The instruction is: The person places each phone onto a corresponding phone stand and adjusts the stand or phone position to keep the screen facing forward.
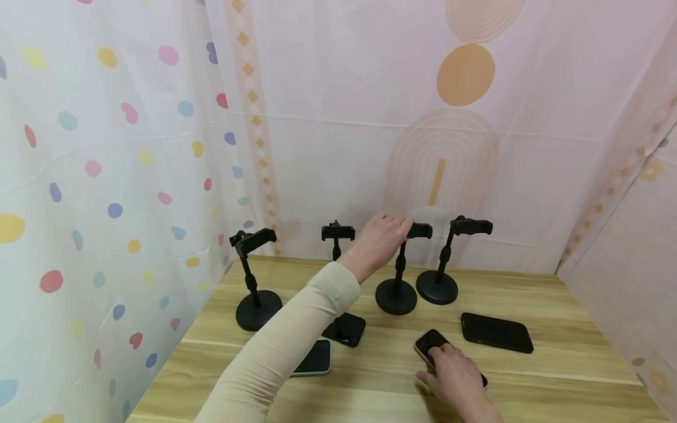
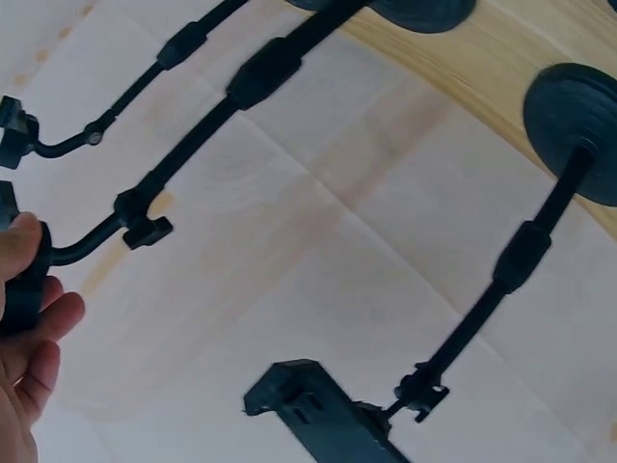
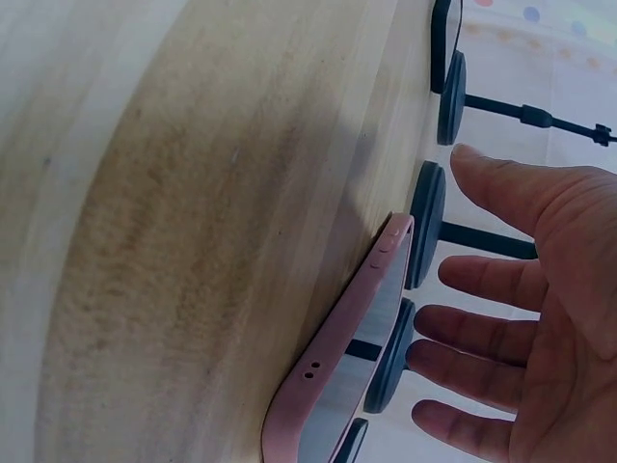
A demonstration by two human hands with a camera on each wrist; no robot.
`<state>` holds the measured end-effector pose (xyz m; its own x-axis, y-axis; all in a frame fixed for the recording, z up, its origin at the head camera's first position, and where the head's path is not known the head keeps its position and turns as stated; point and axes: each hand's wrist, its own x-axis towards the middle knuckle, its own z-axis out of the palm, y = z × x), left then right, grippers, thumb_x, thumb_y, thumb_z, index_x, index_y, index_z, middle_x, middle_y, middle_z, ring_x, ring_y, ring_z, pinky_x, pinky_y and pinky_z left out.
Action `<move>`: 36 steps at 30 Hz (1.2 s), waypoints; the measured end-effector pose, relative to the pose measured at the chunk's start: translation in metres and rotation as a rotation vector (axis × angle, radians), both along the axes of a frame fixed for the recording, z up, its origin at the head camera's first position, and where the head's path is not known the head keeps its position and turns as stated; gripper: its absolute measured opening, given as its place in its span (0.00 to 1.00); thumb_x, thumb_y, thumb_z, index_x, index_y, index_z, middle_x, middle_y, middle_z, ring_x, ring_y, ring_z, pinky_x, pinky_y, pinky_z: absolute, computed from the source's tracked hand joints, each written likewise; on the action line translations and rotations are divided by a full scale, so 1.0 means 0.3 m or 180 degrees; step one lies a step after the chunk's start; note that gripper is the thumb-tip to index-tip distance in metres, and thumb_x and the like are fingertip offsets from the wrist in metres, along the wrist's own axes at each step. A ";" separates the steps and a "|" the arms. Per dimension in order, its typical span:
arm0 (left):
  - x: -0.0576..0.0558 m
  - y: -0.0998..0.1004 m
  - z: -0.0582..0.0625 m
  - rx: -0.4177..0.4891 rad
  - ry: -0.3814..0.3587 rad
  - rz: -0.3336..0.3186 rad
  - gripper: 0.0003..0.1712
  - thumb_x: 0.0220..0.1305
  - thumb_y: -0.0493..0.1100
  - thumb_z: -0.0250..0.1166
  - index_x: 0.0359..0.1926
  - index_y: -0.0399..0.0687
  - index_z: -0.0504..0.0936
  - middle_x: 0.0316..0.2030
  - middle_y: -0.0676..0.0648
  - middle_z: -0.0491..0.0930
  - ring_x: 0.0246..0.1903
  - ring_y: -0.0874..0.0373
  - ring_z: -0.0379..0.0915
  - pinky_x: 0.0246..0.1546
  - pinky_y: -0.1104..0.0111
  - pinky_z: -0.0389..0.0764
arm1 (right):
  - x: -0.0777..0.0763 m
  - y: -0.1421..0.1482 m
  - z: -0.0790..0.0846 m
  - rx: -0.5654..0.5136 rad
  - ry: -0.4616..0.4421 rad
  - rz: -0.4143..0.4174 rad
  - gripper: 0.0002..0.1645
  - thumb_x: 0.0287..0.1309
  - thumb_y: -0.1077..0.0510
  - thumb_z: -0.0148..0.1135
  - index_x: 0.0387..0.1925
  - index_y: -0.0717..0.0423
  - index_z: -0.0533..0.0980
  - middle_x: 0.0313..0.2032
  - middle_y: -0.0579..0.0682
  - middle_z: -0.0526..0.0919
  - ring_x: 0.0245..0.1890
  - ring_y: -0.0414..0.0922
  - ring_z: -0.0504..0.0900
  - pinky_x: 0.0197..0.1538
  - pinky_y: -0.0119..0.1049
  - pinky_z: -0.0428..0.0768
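In the head view, my left hand [image 1: 378, 244] is raised at the clamp of a black phone stand [image 1: 396, 296], the third from the left. The left wrist view shows the thumb and fingers gripping that black clamp [image 2: 27, 289] at the frame's edge. My right hand [image 1: 456, 377] reaches over a pink-edged phone [image 1: 432, 339] lying screen up on the table. In the right wrist view its fingers are spread and fairly straight beside the phone [image 3: 333, 371]; whether they touch it I cannot tell.
Other black stands rise at the left [image 1: 258, 309], behind my left wrist [image 1: 337, 232] and at the right [image 1: 436, 288]. A black phone [image 1: 497, 333] lies right; a dark phone [image 1: 347, 329] and a silver-edged phone [image 1: 317, 357] lie by my left sleeve. Patterned curtains [image 1: 328, 164] surround the wooden table [image 1: 571, 364].
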<state>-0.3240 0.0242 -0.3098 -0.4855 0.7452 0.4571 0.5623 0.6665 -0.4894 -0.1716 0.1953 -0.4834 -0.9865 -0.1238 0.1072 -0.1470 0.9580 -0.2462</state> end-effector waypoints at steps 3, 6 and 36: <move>-0.008 -0.003 -0.013 0.0070 0.0067 -0.0108 0.13 0.72 0.48 0.62 0.49 0.47 0.76 0.41 0.51 0.84 0.40 0.60 0.81 0.39 0.68 0.75 | 0.000 0.004 -0.002 0.0010 -0.0013 -0.0009 0.28 0.50 0.43 0.76 0.42 0.60 0.81 0.38 0.58 0.80 0.40 0.58 0.81 0.41 0.56 0.79; -0.020 -0.010 -0.030 0.0161 0.0073 -0.0211 0.15 0.71 0.47 0.62 0.53 0.46 0.75 0.43 0.51 0.84 0.41 0.60 0.82 0.40 0.68 0.75 | 0.000 0.005 -0.003 -0.0002 -0.0029 0.0001 0.28 0.50 0.43 0.76 0.42 0.60 0.81 0.38 0.58 0.80 0.40 0.57 0.81 0.42 0.56 0.79; -0.044 -0.003 -0.062 0.0429 0.0197 -0.0193 0.20 0.71 0.46 0.63 0.59 0.44 0.76 0.46 0.49 0.84 0.38 0.58 0.83 0.39 0.68 0.77 | -0.006 0.066 -0.007 0.0026 0.0007 -0.0196 0.29 0.50 0.44 0.75 0.42 0.64 0.81 0.36 0.61 0.80 0.32 0.52 0.78 0.33 0.51 0.77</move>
<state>-0.3373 0.0234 -0.3282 -0.4091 0.7023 0.5826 0.5752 0.6941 -0.4328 -0.1734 0.2151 -0.4856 -0.9920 -0.0638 0.1085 -0.0882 0.9672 -0.2382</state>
